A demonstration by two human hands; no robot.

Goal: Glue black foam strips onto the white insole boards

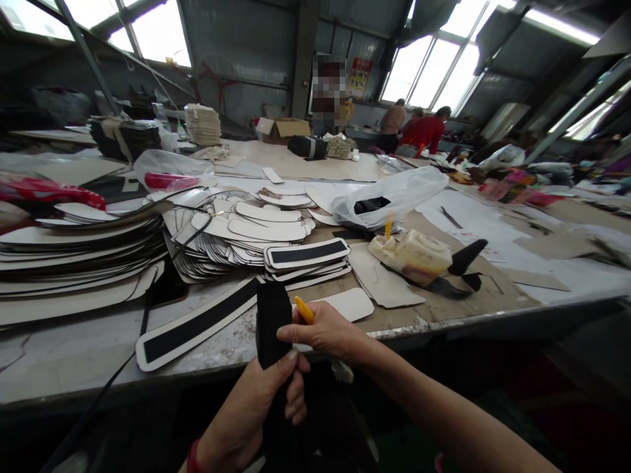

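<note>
Head camera: held a black strip (273, 318) in the curled left hand (261, 401) at the near edge of the counter (54, 371); touched it with the thumb of the right hand (320, 332), narrowed around a yellow handle (304, 309); saw a black-banded white piece (197, 325) lying just left.

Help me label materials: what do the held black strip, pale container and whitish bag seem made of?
Black strip: probably fabric or felt; matte, without highlights.
Pale container: likely plastic; slightly shiny, rounded, moulded-looking.
Whitish bag: apparently thin plastic film; glossy, crinkled, partly see-through.
</note>
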